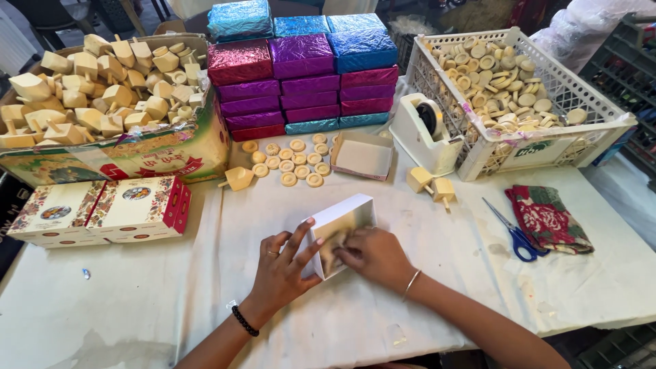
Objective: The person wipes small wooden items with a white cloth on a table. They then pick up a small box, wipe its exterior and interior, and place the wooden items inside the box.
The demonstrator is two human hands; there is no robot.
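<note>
Hands are working together on a small white open box (339,232), which is tilting on its side on the near middle of the table (171,301). Her left hand (283,263) is gripping the box's near left wall, fingers spread, while the right hand (372,254) is pressing its fingertips inside. Wooden discs (290,160) are lying just beyond, near a stack of foil-wrapped boxes (304,75). Blue-handled scissors (511,231) are resting at the right beside a folded patterned cloth (547,220).
</note>
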